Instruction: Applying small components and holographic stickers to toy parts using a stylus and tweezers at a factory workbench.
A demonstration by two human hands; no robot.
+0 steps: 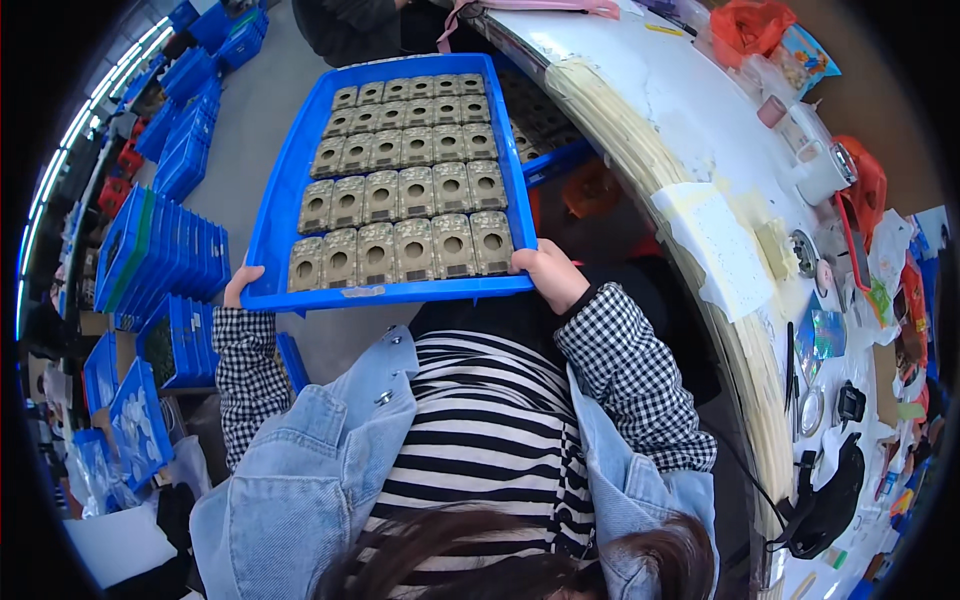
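A blue plastic tray [380, 294] is held up in front of my body, gripped at its two near corners. On its left corner my left hand [243, 284] is closed, the thumb over the rim. At the right corner my right hand [552, 274] clasps the edge the same way. Inside the tray, rows of camouflage-patterned housings [376, 252], each with a round dark hole, lie side by side. The undersides of my fingers are hidden beneath the tray.
To the right runs a long white table [640, 75] with a padded edge, bearing a white mug [826, 172], bags and tools. Under it sits another blue tray [560, 160] of similar parts. Stacked blue crates [165, 250] stand at left. A person in dark clothes [350, 28] is ahead.
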